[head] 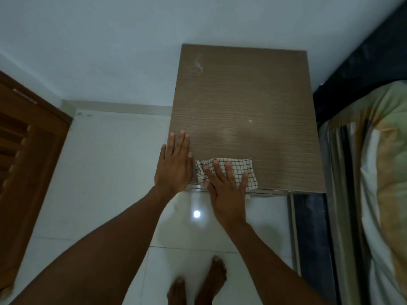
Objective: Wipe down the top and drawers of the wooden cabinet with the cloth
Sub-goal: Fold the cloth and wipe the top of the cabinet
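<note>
The wooden cabinet's top [242, 102] fills the middle of the view, seen from above, with a pale smudge near its far left corner. A white cloth with a dark check [237, 169] lies folded at the near edge of the top. My right hand [226, 190] presses flat on the cloth, fingers spread. Resting flat on the top's near left corner, just left of the cloth, is my left hand [174, 166], which holds nothing. The drawers are hidden below the top.
A bed with striped sheet and pale pillow [378, 172] stands close on the right. A brown wooden door [28, 161] is at the left. White glossy floor tiles [105, 172] lie below, with my bare feet [198, 285] near the cabinet's front.
</note>
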